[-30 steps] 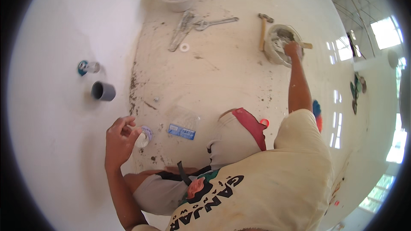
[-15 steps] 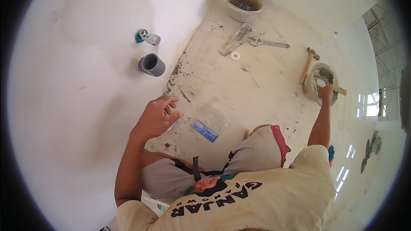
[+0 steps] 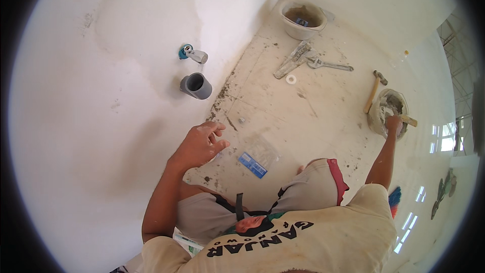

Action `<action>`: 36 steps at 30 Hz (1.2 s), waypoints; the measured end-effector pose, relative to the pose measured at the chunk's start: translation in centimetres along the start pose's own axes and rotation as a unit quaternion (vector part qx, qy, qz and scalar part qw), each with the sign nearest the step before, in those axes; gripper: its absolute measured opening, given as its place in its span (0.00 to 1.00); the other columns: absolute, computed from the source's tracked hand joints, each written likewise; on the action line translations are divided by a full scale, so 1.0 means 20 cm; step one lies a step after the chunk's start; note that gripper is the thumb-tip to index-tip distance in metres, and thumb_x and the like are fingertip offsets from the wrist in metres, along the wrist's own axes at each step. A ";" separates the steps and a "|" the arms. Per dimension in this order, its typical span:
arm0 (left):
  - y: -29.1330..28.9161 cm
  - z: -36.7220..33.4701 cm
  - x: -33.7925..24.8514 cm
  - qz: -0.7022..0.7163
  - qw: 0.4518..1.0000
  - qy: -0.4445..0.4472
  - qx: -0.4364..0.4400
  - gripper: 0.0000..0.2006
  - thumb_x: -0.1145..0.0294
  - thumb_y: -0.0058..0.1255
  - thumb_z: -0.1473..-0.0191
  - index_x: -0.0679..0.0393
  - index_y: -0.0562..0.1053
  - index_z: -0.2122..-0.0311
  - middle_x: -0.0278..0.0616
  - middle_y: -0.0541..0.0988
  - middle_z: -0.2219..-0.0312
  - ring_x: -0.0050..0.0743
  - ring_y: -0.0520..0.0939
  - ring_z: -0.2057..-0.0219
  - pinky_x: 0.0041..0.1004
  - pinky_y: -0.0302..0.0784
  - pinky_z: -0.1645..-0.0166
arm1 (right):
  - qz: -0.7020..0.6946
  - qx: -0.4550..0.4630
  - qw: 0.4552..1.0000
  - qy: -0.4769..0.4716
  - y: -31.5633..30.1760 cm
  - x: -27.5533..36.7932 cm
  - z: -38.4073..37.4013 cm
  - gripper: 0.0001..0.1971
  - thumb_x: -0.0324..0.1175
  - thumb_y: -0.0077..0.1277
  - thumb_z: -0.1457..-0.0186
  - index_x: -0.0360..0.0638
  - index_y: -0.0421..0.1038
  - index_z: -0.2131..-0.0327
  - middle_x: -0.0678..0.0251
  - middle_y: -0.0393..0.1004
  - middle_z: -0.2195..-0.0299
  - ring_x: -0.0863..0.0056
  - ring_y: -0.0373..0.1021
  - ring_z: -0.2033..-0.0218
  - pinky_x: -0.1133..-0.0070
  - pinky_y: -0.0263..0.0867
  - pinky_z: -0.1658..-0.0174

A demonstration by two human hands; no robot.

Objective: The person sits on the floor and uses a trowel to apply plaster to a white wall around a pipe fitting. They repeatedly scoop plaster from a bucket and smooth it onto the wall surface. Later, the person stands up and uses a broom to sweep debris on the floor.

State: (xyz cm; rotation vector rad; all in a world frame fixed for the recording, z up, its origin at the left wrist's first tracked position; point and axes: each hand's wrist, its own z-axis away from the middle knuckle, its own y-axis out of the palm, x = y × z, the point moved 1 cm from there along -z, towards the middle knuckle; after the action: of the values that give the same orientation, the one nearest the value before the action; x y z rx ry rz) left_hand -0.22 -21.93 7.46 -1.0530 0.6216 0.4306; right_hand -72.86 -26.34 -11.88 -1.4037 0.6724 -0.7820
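Note:
My left hand [image 3: 201,145] is raised near the wall, with its thumb and fingers bent but apart and no thing visible between them. A small pale patch shows under its palm, too hidden to name. To the right, my right hand [image 3: 393,124] reaches into a bucket [image 3: 375,117] of grey mortar, fingers curled down. What they grip is hidden. A wooden handle [image 3: 410,121] lies across the bucket's rim against this hand. On the wall beyond my left hand are a grey pipe fitting [image 3: 197,87] and a metal tap-like fitting [image 3: 196,55].
A hammer [image 3: 374,90] leans by the bucket. Farther off lie an adjustable wrench [image 3: 331,65], a mortar-smeared flat tool [image 3: 292,61] and a white ring [image 3: 291,79]. A pale basin [image 3: 302,32] stands in the far corner. Nearer is a clear packet with a blue label [image 3: 252,165].
The whole view has shifted, so everything sits slightly lower and farther right. My right hand stays at the bucket, and my left hand keeps nearly the same pose.

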 end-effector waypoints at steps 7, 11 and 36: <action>0.00 -0.01 -0.01 -0.005 1.000 0.002 0.009 0.22 0.65 0.60 0.50 0.65 0.73 0.52 0.46 0.78 0.64 0.32 0.78 0.70 0.30 0.75 0.62 | -0.588 -0.111 0.801 0.035 -0.16 0.31 0.40 0.26 0.32 0.54 0.45 0.45 0.64 0.42 0.54 0.74 0.56 0.65 0.74 0.58 0.72 0.79 0.63; 0.02 -0.05 -0.06 -0.017 0.999 0.025 0.020 0.21 0.65 0.60 0.50 0.65 0.73 0.52 0.46 0.77 0.64 0.32 0.77 0.70 0.30 0.75 0.61 | -0.604 -0.005 0.777 -0.177 -0.20 0.85 0.67 0.31 0.29 0.54 0.45 0.47 0.57 0.38 0.59 0.72 0.63 0.73 0.71 0.62 0.76 0.77 0.62; -0.12 0.22 -0.14 0.021 0.998 0.063 -0.010 0.24 0.68 0.65 0.53 0.58 0.73 0.50 0.44 0.78 0.64 0.35 0.79 0.67 0.31 0.77 0.58 | -0.333 -0.097 0.535 -0.771 -0.47 2.78 1.87 0.31 0.27 0.50 0.44 0.74 0.62 0.40 0.59 0.68 0.62 0.64 0.69 0.59 0.72 0.73 0.59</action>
State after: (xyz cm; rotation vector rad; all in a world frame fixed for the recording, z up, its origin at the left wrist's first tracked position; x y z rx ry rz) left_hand 0.32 -19.03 12.43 -1.0942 0.7536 0.4096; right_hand -10.76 -49.16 2.36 -1.9113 -1.2935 0.2662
